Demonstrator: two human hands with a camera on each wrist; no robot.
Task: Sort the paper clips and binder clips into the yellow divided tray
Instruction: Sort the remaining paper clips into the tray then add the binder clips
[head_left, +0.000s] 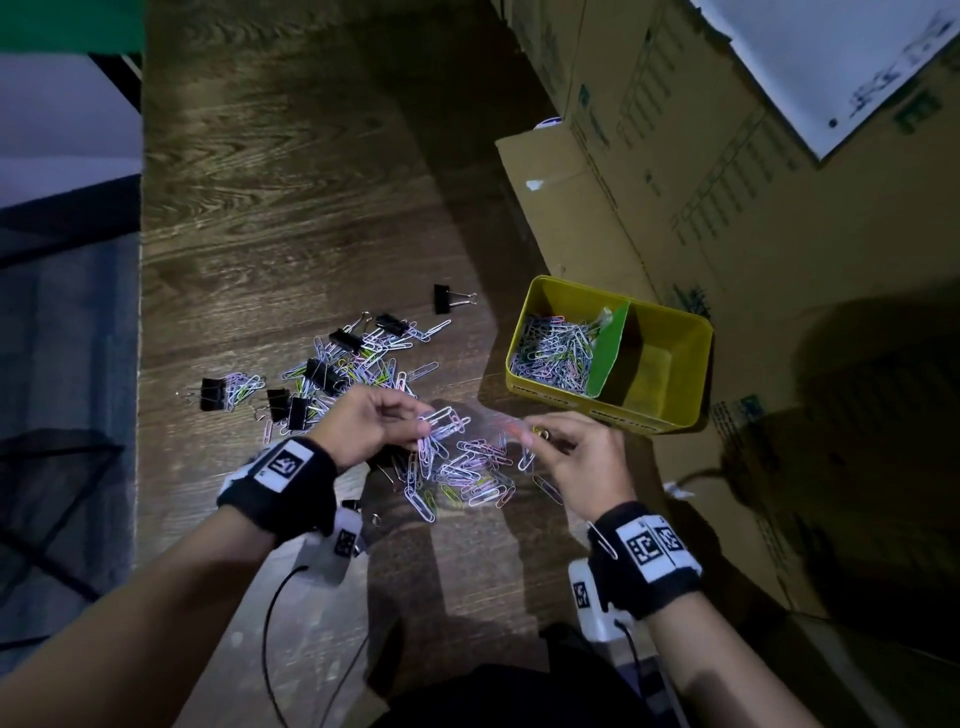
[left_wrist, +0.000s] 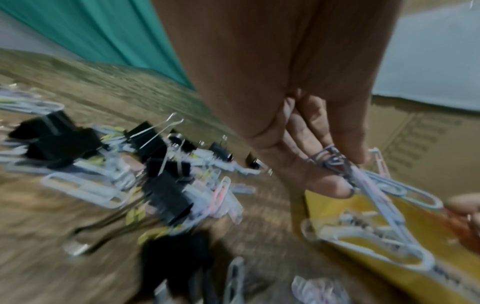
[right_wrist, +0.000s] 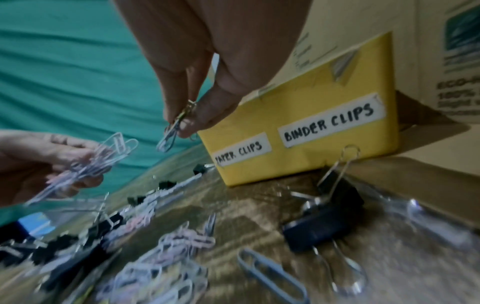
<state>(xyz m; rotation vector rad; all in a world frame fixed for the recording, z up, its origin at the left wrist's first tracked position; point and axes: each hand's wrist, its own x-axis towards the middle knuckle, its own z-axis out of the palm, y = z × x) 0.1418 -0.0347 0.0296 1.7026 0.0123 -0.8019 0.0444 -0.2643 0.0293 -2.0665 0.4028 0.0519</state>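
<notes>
I see left hand gripping a bunch of paper clips | right hand pinching a few clips, near the yellow tray | light, slick, snag-prone wire: I'd pinch mid-loop | binder clips on the table: stiff, take by body.

Tray labels: "PAPER CLIPS", "BINDER CLIPS".

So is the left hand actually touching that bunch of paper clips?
Touching. In the left wrist view the left hand pinches the bunch of paper clips between thumb and fingers; the head view shows the same hold.
</notes>
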